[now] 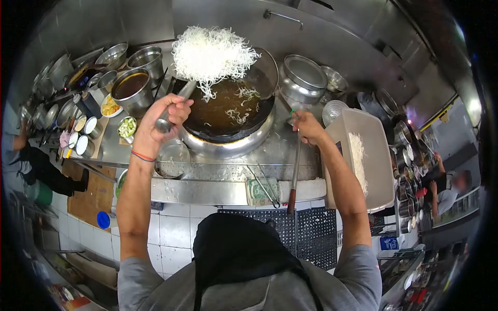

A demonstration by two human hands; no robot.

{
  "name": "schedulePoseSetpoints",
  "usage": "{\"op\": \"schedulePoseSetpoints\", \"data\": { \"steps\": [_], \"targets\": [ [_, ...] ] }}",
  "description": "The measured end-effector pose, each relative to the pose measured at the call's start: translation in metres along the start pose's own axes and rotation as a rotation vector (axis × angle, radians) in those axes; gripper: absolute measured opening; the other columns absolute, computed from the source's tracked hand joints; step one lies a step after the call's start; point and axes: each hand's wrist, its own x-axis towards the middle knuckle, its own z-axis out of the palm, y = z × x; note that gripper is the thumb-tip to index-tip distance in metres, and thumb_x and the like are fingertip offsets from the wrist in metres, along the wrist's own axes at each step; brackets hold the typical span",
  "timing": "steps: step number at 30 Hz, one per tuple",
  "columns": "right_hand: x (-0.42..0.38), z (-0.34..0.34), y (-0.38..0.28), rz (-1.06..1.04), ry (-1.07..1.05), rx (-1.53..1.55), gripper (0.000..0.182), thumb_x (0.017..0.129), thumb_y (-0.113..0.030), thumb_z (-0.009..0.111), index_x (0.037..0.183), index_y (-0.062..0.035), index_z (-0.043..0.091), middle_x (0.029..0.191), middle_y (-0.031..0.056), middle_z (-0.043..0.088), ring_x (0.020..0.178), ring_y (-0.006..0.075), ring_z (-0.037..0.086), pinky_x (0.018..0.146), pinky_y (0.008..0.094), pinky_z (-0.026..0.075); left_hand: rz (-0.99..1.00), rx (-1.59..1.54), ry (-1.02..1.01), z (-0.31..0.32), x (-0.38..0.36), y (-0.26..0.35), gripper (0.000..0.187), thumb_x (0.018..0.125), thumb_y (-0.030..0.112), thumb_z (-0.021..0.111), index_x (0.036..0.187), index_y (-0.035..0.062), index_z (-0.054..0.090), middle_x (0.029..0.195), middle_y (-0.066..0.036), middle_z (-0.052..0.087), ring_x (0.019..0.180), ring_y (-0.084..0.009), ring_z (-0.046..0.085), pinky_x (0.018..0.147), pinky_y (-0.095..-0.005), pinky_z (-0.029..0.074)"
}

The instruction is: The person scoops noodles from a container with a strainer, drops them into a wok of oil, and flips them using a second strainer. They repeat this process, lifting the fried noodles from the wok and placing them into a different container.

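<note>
My left hand (pixel 168 116) is closed around the metal handle (pixel 188 89) of a utensil piled high with white, crisp-looking noodles (pixel 210 54). The noodles hide the utensil's head. Beneath the pile is a wok (pixel 220 111) of brown oil, with loose bits of noodle floating in it. My right hand (pixel 308 127) grips a long-handled mesh skimmer (pixel 267 70). Its round head tilts over the wok's far right side, beside the noodles, and its wooden handle end points back toward me.
A plastic bin (pixel 381 155) with pale noodles stands at the right. A lidded pot (pixel 305 78) and a perforated ladle (pixel 333 111) are behind it. Tongs (pixel 263 184) lie on the front ledge. Pots (pixel 130 85) and ingredient bowls crowd the left. Other people work at both sides.
</note>
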Motion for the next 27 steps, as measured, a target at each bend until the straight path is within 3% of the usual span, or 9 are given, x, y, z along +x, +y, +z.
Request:
{"op": "schedulePoseSetpoints", "data": {
  "steps": [5, 8, 10, 11, 14, 17, 23, 25, 27],
  "targets": [
    [-0.032, -0.004, -0.032, 0.249, -0.360, 0.059, 0.007, 0.090, -0.008, 0.045, 0.096, -0.0053, 0.047, 0.059, 0.0013, 0.043, 0.033, 0.0093, 0.034, 0.026, 0.0248, 0.026, 0.047, 0.068, -0.011, 0.007, -0.004, 0.006, 0.021, 0.086, 0.005, 0.052, 0.100, -0.0076, 0.045, 0.066, -0.003, 0.048, 0.049, -0.0084, 0.048, 0.037, -0.0204, 0.042],
    [-0.057, 0.012, -0.043, 0.349, -0.355, 0.316, 0.002, 0.091, -0.007, 0.043, 0.090, -0.0046, 0.044, 0.062, 0.0008, 0.043, 0.035, 0.0070, 0.034, 0.026, 0.0238, 0.023, 0.043, 0.056, -0.007, 0.010, -0.005, 0.009, 0.021, 0.085, 0.004, 0.052, 0.100, -0.0064, 0.043, 0.065, -0.002, 0.046, 0.049, -0.0085, 0.048, 0.038, -0.0207, 0.043],
    [-0.079, 0.024, -0.069, 0.491, -0.520, 0.734, 0.005, 0.092, -0.002, 0.038, 0.092, -0.0009, 0.043, 0.060, -0.0010, 0.039, 0.038, 0.0054, 0.034, 0.028, 0.0218, 0.024, 0.043, 0.062, -0.001, 0.010, -0.004, 0.011, 0.022, 0.085, 0.004, 0.052, 0.101, -0.0062, 0.042, 0.065, -0.002, 0.045, 0.050, -0.0087, 0.048, 0.038, -0.0209, 0.043],
    [-0.081, 0.031, -0.075, 0.491, -0.516, 0.739, 0.005, 0.092, -0.002, 0.038, 0.092, -0.0009, 0.043, 0.060, -0.0010, 0.039, 0.038, 0.0054, 0.034, 0.028, 0.0218, 0.024, 0.046, 0.069, -0.002, 0.011, -0.002, 0.012, 0.023, 0.085, 0.004, 0.052, 0.103, -0.0060, 0.041, 0.064, -0.001, 0.045, 0.050, -0.0089, 0.048, 0.038, -0.0211, 0.043],
    [-0.069, 0.042, -0.078, 0.752, -0.578, 1.264, 0.009, 0.092, 0.003, 0.032, 0.093, 0.0039, 0.041, 0.060, -0.0018, 0.038, 0.041, 0.0036, 0.037, 0.034, 0.0186, 0.027, 0.078, 0.047, 0.062, 0.018, 0.000, 0.012, 0.028, 0.088, 0.007, 0.047, 0.109, -0.0107, 0.041, 0.067, -0.005, 0.043, 0.048, -0.0098, 0.046, 0.035, -0.0209, 0.039],
    [-0.038, 0.044, -0.068, 0.804, -0.583, 1.357, 0.009, 0.092, 0.003, 0.033, 0.092, 0.0038, 0.042, 0.061, -0.0014, 0.039, 0.041, 0.0034, 0.038, 0.033, 0.0184, 0.026, 0.042, 0.023, 0.053, 0.021, 0.000, 0.016, 0.028, 0.088, 0.007, 0.047, 0.110, -0.0108, 0.041, 0.066, -0.004, 0.043, 0.048, -0.0100, 0.046, 0.035, -0.0209, 0.038],
    [0.014, 0.061, -0.006, 0.511, -0.523, 0.956, 0.004, 0.095, -0.004, 0.041, 0.095, -0.0008, 0.044, 0.064, 0.0020, 0.047, 0.040, 0.0043, 0.038, 0.030, 0.0203, 0.027, -0.013, 0.060, -0.019, 0.019, -0.002, 0.020, 0.028, 0.085, 0.003, 0.052, 0.108, -0.0056, 0.038, 0.067, -0.004, 0.046, 0.050, -0.0103, 0.048, 0.039, -0.0219, 0.043],
    [0.022, 0.065, 0.014, 0.238, -0.519, 0.576, 0.009, 0.096, -0.012, 0.046, 0.094, -0.0039, 0.046, 0.065, 0.0015, 0.047, 0.038, 0.0044, 0.036, 0.028, 0.0218, 0.027, 0.002, 0.079, -0.021, 0.019, -0.003, 0.020, 0.027, 0.085, 0.003, 0.052, 0.107, -0.0060, 0.039, 0.068, -0.005, 0.047, 0.050, -0.0102, 0.048, 0.039, -0.0218, 0.043],
    [0.019, 0.070, 0.019, 0.246, -0.416, 0.581, 0.012, 0.096, -0.020, 0.050, 0.093, -0.0079, 0.048, 0.066, -0.0006, 0.047, 0.036, 0.0044, 0.032, 0.027, 0.0217, 0.025, 0.016, 0.091, -0.013, 0.019, -0.007, 0.018, 0.027, 0.085, 0.004, 0.053, 0.106, -0.0064, 0.040, 0.068, -0.005, 0.048, 0.050, -0.0101, 0.048, 0.039, -0.0217, 0.042]
  ]
}}
